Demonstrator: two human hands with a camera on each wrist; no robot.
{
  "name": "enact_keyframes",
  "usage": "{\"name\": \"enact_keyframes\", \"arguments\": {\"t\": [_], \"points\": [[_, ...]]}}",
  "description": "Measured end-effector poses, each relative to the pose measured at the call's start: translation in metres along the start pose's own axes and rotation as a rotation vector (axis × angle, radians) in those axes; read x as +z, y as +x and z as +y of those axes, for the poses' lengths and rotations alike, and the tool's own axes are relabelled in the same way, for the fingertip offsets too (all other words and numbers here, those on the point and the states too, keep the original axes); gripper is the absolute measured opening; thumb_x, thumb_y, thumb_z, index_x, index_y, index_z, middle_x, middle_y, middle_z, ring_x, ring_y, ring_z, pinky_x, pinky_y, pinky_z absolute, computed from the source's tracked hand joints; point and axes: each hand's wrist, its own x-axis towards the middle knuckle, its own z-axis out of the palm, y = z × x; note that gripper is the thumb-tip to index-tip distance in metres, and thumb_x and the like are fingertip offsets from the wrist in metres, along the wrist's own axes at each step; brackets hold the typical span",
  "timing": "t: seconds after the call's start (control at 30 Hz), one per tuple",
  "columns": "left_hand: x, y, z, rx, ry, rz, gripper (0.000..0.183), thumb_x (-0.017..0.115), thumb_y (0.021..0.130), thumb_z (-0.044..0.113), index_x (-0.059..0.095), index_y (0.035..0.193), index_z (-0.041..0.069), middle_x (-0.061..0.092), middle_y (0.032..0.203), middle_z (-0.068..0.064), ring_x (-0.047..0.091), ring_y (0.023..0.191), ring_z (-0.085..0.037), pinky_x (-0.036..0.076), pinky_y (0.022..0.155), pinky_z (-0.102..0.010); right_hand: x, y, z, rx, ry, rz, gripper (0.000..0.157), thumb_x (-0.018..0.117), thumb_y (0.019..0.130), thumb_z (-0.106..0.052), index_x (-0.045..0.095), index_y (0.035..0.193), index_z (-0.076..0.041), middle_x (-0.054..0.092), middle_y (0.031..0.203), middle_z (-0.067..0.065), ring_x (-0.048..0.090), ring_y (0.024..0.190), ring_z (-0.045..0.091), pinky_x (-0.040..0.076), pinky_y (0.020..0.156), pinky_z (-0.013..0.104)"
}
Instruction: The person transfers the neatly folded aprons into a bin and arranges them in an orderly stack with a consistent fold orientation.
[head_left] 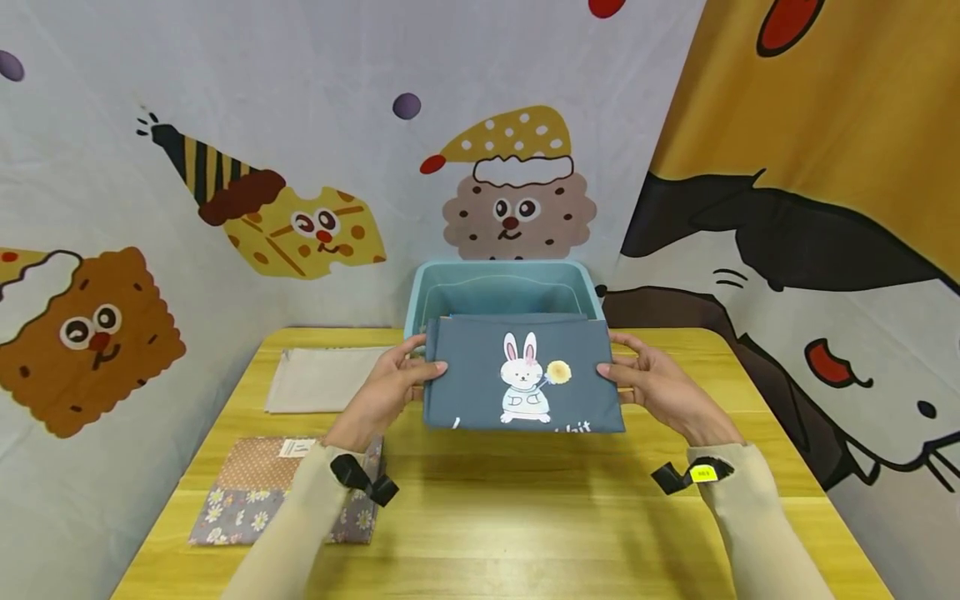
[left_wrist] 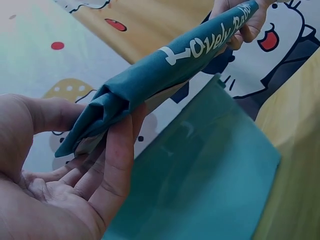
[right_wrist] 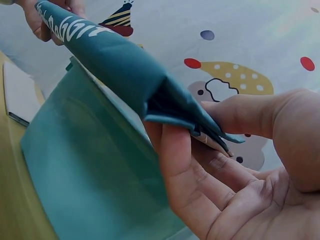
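A folded blue-grey cloth (head_left: 468,375) with a white rabbit print hangs level in front of me, over the near side of a light blue bin (head_left: 502,290). My left hand (head_left: 386,387) pinches its left edge, thumb on top and fingers beneath. At the opposite edge, my right hand (head_left: 660,385) grips it the same way. Both wrist views show the folded layers (left_wrist: 107,107) between thumb and fingers, with white lettering along the front fold. Below the cloth in those views is the bin's near wall (right_wrist: 95,155). The bin's bottom is hidden behind the cloth.
On the left of the wooden table (head_left: 525,533) lies a folded off-white cloth (head_left: 315,382). Nearer to me is a folded floral and dotted cloth (head_left: 243,500), partly covered by my left sleeve. A cartoon-printed curtain (head_left: 337,75) stands behind the table.
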Motion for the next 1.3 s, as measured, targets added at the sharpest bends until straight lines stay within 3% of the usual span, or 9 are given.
{"name": "enact_keyframes", "arguments": {"t": [0.13, 0.23, 0.37, 0.57, 0.73, 1.0, 1.3], "points": [[-0.003, 0.007, 0.008, 0.000, 0.001, 0.007, 0.085, 0.071, 0.097, 0.019, 0.020, 0.164, 0.018, 0.068, 0.094, 0.006, 0.063, 0.083, -0.008, 0.052, 0.073, -0.026, -0.002, 0.006, -0.007, -0.011, 0.016, -0.002, 0.071, 0.067, 0.101, -0.018, 0.023, 0.157, -0.011, 0.077, 0.111, -0.001, 0.077, 0.093, 0.020, 0.063, 0.083, 0.040], [-0.006, 0.014, 0.013, -0.003, 0.023, 0.010, 0.085, 0.071, 0.097, 0.020, 0.020, 0.164, 0.017, 0.063, 0.083, 0.008, 0.056, 0.078, -0.008, 0.046, 0.072, -0.026, -0.003, 0.012, -0.012, -0.020, 0.012, 0.005, 0.071, 0.066, 0.101, -0.016, 0.022, 0.157, -0.009, 0.077, 0.109, 0.000, 0.077, 0.092, 0.018, 0.064, 0.081, 0.038], [-0.011, 0.022, 0.022, 0.001, 0.040, 0.009, 0.084, 0.070, 0.098, 0.020, 0.019, 0.165, 0.016, 0.066, 0.083, 0.008, 0.060, 0.078, -0.008, 0.050, 0.075, -0.028, -0.004, 0.020, -0.019, -0.019, -0.028, 0.034, 0.073, 0.066, 0.101, -0.018, 0.023, 0.159, -0.008, 0.075, 0.111, -0.002, 0.076, 0.095, 0.017, 0.063, 0.082, 0.036], [-0.017, 0.034, 0.032, 0.014, 0.080, 0.019, 0.080, 0.069, 0.098, 0.018, 0.023, 0.164, 0.015, 0.073, 0.114, -0.008, 0.069, 0.091, -0.012, 0.056, 0.080, -0.031, -0.005, 0.034, -0.031, -0.001, -0.053, 0.066, 0.074, 0.067, 0.101, -0.020, 0.024, 0.160, -0.010, 0.070, 0.120, -0.002, 0.075, 0.098, 0.015, 0.062, 0.083, 0.035], [-0.022, 0.045, 0.040, 0.007, 0.103, 0.016, 0.081, 0.067, 0.099, 0.017, 0.020, 0.165, 0.014, 0.058, 0.143, -0.024, 0.071, 0.107, -0.021, 0.060, 0.085, -0.036, -0.006, 0.046, -0.039, 0.023, -0.055, 0.082, 0.078, 0.069, 0.100, -0.021, 0.022, 0.162, -0.011, 0.069, 0.120, 0.001, 0.074, 0.092, 0.016, 0.062, 0.082, 0.034], [-0.031, 0.064, 0.048, -0.002, 0.118, 0.023, 0.076, 0.067, 0.100, 0.017, 0.025, 0.163, 0.012, 0.057, 0.144, -0.021, 0.069, 0.109, -0.022, 0.061, 0.082, -0.035, -0.010, 0.067, -0.050, 0.071, -0.057, 0.056, 0.084, 0.067, 0.101, -0.024, 0.014, 0.165, -0.015, 0.055, 0.143, 0.015, 0.073, 0.104, 0.016, 0.061, 0.087, 0.033], [-0.038, 0.082, 0.054, -0.060, 0.141, 0.027, 0.081, 0.066, 0.101, 0.019, 0.018, 0.165, 0.013, 0.050, 0.153, -0.019, 0.059, 0.131, -0.035, 0.060, 0.093, -0.043, -0.016, 0.090, -0.057, 0.114, -0.107, 0.025, 0.084, 0.065, 0.102, -0.028, 0.010, 0.166, -0.016, 0.044, 0.156, 0.016, 0.065, 0.124, 0.022, 0.059, 0.095, 0.035]]}}
